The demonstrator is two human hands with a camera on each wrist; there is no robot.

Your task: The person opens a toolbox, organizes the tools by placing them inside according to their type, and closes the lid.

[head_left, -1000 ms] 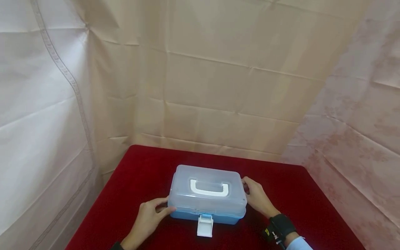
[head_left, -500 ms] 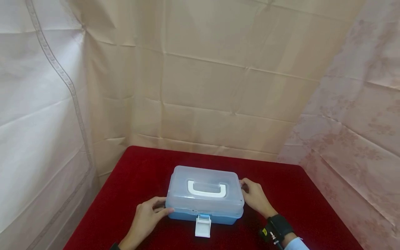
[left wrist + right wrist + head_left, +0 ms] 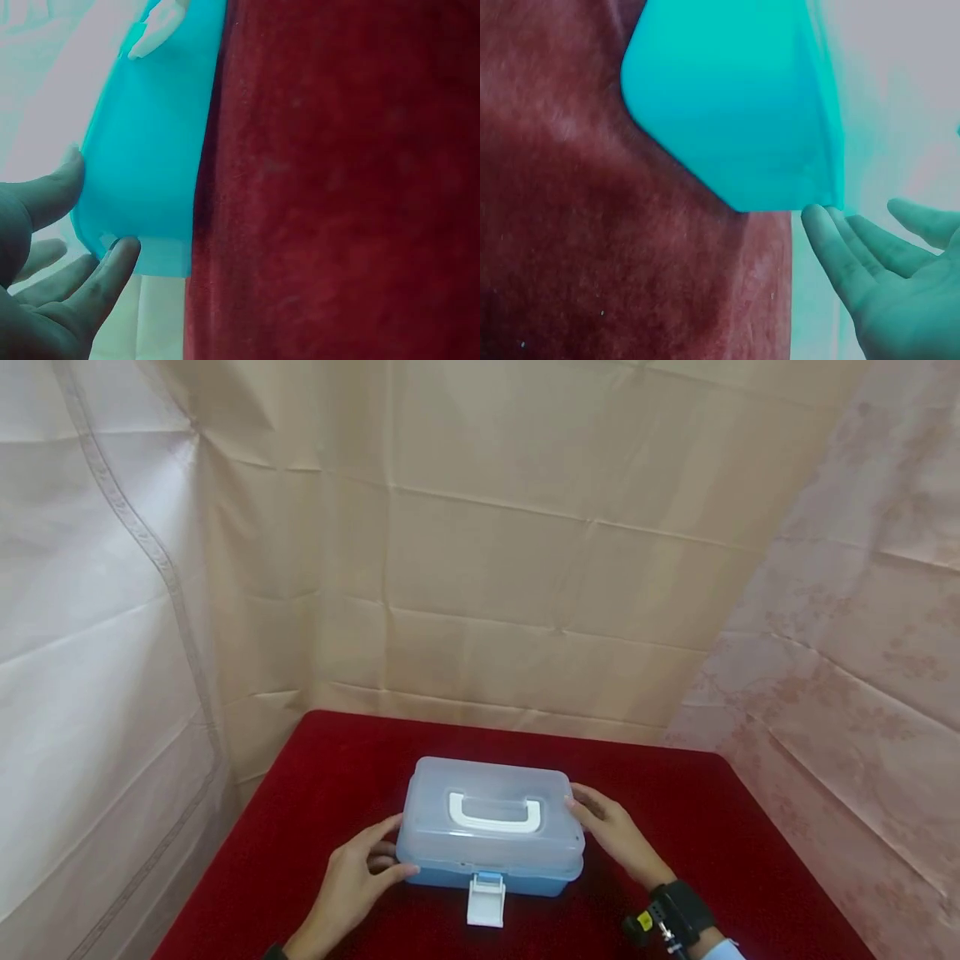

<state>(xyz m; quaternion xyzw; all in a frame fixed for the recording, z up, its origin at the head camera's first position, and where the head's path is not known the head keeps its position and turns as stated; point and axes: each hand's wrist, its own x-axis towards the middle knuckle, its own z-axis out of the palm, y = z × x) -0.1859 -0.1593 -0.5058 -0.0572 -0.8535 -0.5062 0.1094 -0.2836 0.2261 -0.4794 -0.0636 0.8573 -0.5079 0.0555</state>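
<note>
A plastic toolbox (image 3: pixel 491 781) with a translucent lid, white carry handle (image 3: pixel 495 822) and blue base (image 3: pixel 517 882) sits on the red cloth. Its lid lies down over the base, while the white front latch (image 3: pixel 486 902) hangs loose. My left hand (image 3: pixel 356 868) grips the left end, thumb at the front corner by the rim and fingers along the side. At the right end, my right hand (image 3: pixel 611 831) touches the box with fairly straight fingers; the thumb reaches the lid's edge. In the right wrist view, fingertips (image 3: pixel 817 214) meet the rim of the blue base. The box's inside is hidden.
Red cloth (image 3: pixel 360 760) covers the table. Beige sheeting (image 3: pixel 487 568) hangs behind it, with pale sheets at left and right. A black wrist strap (image 3: pixel 684 910) with a small device sits on the right wrist.
The right thumb has come up onto the lid's right edge, and the right fingers have spread. The left fingers have spread a little along the side. The view has shifted slightly.
</note>
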